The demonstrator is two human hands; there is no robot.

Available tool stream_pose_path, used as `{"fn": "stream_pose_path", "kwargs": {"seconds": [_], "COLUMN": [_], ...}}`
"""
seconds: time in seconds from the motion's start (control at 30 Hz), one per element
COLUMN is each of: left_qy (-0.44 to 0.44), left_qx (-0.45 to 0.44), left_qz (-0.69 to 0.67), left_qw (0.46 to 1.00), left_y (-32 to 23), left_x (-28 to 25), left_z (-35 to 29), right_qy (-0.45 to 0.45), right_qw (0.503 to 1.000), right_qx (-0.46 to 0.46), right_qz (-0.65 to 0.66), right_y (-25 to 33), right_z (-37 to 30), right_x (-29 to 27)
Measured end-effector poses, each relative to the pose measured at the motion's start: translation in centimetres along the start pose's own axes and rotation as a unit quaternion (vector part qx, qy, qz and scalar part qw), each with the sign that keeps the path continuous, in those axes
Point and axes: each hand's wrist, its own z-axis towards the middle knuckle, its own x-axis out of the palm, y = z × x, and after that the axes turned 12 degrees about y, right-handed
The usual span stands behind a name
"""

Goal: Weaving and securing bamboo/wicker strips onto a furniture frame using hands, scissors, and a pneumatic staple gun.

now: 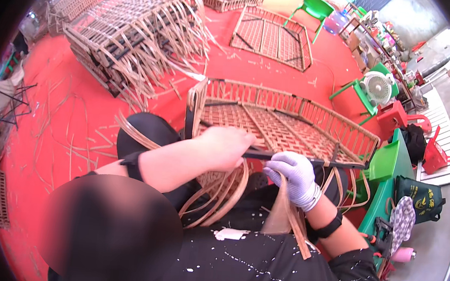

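Note:
A woven rattan tray (285, 127) with a dark frame and slatted sides rests across my lap. Bare, my left hand (224, 145) is closed at the tray's near dark rim, its fingertips bent over the edge; what they pinch is hidden. Just to its right, my right hand (292, 174), in a white knit glove, grips a tan rattan strip (295, 227) that hangs down over my shirt. Loose rattan strips (231, 192) loop below the near rim between my hands and knees.
Stacked woven frames (133, 25) with trailing strip ends stand at the far left on the red floor (48, 141). Another woven tray (271, 37) lies farther back. Green chairs (357, 98), a white fan (377, 87) and a dark green bag (418, 199) are to the right.

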Motion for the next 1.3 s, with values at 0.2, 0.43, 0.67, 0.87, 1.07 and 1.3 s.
{"fn": "stream_pose_path", "kwargs": {"seconds": [0.2, 0.43, 0.67, 0.87, 1.07, 1.3], "left_qy": [-0.024, -0.049, -0.097, -0.077, -0.067, -0.078], "left_qx": [0.038, -0.026, -0.057, -0.050, 0.053, 0.056], "left_qz": [-0.081, -0.025, 0.034, -0.037, -0.163, -0.034], "left_qw": [0.996, 0.998, 0.993, 0.995, 0.983, 0.995], "left_y": [1.5, -0.1, -1.4, -1.3, 0.4, 3.0], "left_x": [2.0, 5.0, 6.1, 5.1, 3.9, 3.3], "left_z": [4.4, 6.8, 9.0, 8.0, 5.7, -0.2], "right_qy": [-0.082, -0.141, -0.055, -0.001, 0.154, 0.266], "right_qw": [0.936, 0.636, 0.721, 0.735, 0.810, 0.919], "right_qx": [0.095, 0.242, 0.321, 0.330, 0.271, 0.199], "right_qz": [0.329, 0.719, 0.612, 0.592, 0.497, 0.213], "right_y": [-0.2, 0.2, 5.5, 5.8, 6.4, 2.5], "right_z": [-0.3, 2.5, 0.9, 1.0, -0.1, -1.3], "right_x": [1.4, 1.8, -1.3, -1.6, -4.8, -2.7]}}
